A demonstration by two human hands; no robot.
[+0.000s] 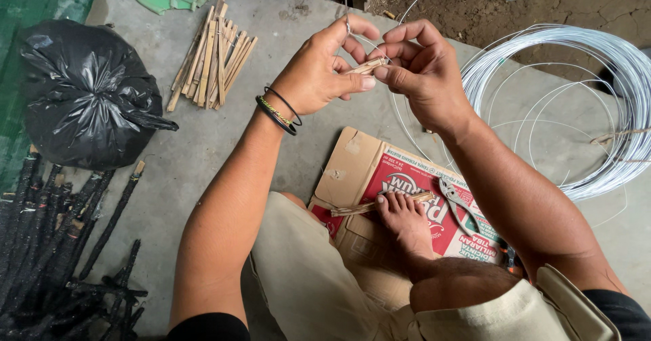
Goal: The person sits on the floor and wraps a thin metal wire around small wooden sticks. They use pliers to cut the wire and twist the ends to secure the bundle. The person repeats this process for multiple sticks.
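Bamboo sticks point(366, 66) are pinched between the fingers of the left hand point(319, 76) and right hand point(424, 76), with thin wire point(400, 121) looped beneath.

Black sleeves, wristbands point(278, 110), khaki shorts point(305, 280)

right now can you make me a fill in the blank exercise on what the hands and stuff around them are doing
1. The left hand and the right hand pinch a small bamboo piece bound with thin ____.
2. The black plastic bag lies to the ____ of the bundle of bamboo sticks.
3. The pliers lie on a flattened ____ box.
4. The left wrist wears black ____.

Missing words: wire; left; cardboard; bracelets
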